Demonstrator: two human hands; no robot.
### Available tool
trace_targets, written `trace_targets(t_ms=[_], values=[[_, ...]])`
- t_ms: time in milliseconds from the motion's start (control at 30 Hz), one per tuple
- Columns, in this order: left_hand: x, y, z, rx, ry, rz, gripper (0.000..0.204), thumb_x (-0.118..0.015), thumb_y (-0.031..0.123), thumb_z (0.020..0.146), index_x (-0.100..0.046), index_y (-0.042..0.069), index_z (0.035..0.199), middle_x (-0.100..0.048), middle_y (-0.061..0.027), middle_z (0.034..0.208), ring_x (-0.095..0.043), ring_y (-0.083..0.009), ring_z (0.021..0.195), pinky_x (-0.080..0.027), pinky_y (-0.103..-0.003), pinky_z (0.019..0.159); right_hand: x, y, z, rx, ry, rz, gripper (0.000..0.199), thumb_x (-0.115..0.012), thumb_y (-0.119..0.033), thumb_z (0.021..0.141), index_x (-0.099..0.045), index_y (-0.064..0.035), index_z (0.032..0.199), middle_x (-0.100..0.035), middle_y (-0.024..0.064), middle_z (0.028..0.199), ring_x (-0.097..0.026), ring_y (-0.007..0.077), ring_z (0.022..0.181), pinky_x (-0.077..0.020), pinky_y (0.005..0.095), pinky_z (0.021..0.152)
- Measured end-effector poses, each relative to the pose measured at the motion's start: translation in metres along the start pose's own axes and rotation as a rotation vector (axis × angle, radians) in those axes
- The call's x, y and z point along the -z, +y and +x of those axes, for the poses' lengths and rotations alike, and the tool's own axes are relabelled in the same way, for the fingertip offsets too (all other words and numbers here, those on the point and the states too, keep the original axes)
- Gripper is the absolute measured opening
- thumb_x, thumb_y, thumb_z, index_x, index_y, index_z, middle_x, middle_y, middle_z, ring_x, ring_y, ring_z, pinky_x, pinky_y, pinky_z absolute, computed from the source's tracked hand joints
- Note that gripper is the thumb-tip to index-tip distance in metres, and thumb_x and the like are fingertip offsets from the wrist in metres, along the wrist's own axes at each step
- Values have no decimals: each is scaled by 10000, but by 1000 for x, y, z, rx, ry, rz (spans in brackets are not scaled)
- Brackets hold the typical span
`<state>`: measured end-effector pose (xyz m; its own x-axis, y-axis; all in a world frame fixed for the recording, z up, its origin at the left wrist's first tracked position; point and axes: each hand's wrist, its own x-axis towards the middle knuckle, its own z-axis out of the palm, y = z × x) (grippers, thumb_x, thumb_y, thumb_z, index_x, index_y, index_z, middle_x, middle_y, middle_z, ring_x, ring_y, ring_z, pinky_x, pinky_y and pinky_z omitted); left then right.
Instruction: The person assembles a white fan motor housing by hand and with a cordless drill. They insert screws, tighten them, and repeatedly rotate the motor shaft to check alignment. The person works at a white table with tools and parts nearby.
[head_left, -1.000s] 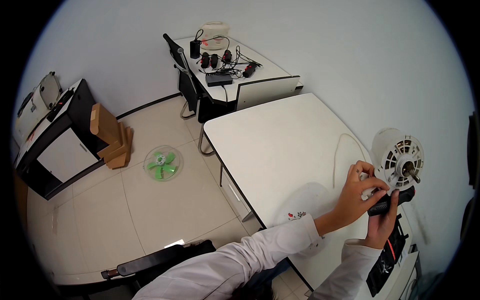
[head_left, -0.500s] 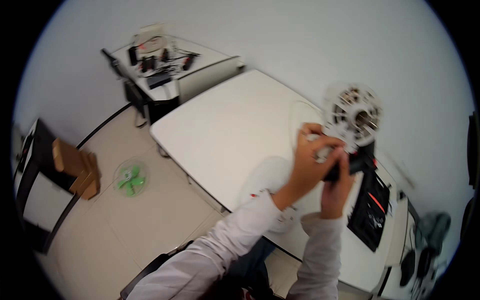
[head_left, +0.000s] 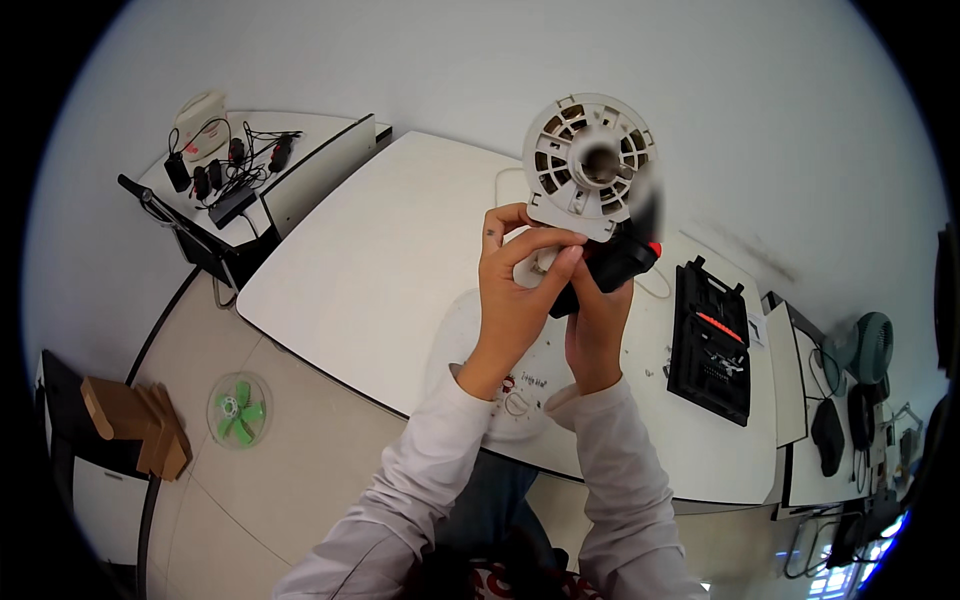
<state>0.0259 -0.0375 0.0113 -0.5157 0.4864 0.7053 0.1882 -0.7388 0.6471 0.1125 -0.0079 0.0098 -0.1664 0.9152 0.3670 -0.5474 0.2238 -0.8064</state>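
Item: white fan housing (head_left: 590, 165), round and slotted, held up above the white bench (head_left: 370, 260) in front of the person, its hub blurred in this view

Left hand (head_left: 515, 290): fingers (head_left: 530, 243) curled shut around the lower edge of the fan housing, thumb and forefinger pinching a small pale part just under it; what that part is cannot be made out

Right hand (head_left: 597, 318): fingers closed round the grip of a black power screwdriver (head_left: 610, 268) with a red button, its nose pointing up toward the back of the housing; the tip appears to sit against the housing, though blur hides the contact

Below the hands: a round white fan base (head_left: 500, 370) lying flat on the bench, with a thin white cord (head_left: 660, 290) trailing past it

To the right on the bench: an open black tool case (head_left: 712, 345) with bits in rows, well apart from the hands

Elsewhere: a green fan blade (head_left: 236, 410) on the floor at left, a side desk (head_left: 260, 165) with chargers and cables beyond, a teal fan (head_left: 868, 345) at far right

Step in hand, as judged: working a screw at the rear of the housing. Next move calls for a steady left grip so the housing does not twist, and the driver kept square to the screw
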Motion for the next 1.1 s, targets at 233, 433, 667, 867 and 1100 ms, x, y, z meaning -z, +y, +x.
trace_targets(t_ms=[233, 433, 667, 867, 1100], values=[[18, -2, 1, 98, -65, -212, 119, -697, 61, 794, -702, 54, 913, -588, -81, 1081, -481, -199, 1112, -399, -351, 946, -4, 2, 0, 71, -10, -2, 451, -714, -55, 809, -481, -19, 1194, -570, 39, 1060, -546, 121, 953, -441, 274, 817], [23, -7, 4, 75, -88, -189, 113, -682, 58, 809, -691, 44, 921, -585, -91, 1089, -506, -196, 1100, -392, -341, 957, -5, 6, 2, 43, 33, 64, 442, -717, -96, 820, -483, -31, 1189, -564, 28, 1026, -541, 108, 921, -438, 264, 801], [24, -6, 3, 68, -80, -182, 113, -680, 59, 809, -691, 45, 920, -574, -92, 1103, -504, -196, 1111, -392, -341, 960, -16, 5, 1, 72, 67, 81, 447, -729, -115, 815, -482, -46, 1182, -573, 9, 977, -546, 98, 874, -438, 257, 779], [24, -7, 0, 86, -106, -235, 112, -679, 55, 819, -686, 44, 930, -549, -100, 1153, -493, -205, 1144, -399, -349, 971, -19, 4, 2, 76, 93, 49, 445, -743, -122, 803, -487, -51, 1159, -565, -3, 930, -536, 86, 837, -433, 250, 737], [36, -6, -4, 172, -147, -461, 132, -663, 139, 880, -632, 63, 983, -523, -135, 1283, -477, -263, 1227, -368, -452, 1063, -20, -3, 3, 19, 75, 55, 438, -748, -125, 793, -491, -55, 1142, -546, -12, 849, -518, 79, 769, -419, 244, 693]])
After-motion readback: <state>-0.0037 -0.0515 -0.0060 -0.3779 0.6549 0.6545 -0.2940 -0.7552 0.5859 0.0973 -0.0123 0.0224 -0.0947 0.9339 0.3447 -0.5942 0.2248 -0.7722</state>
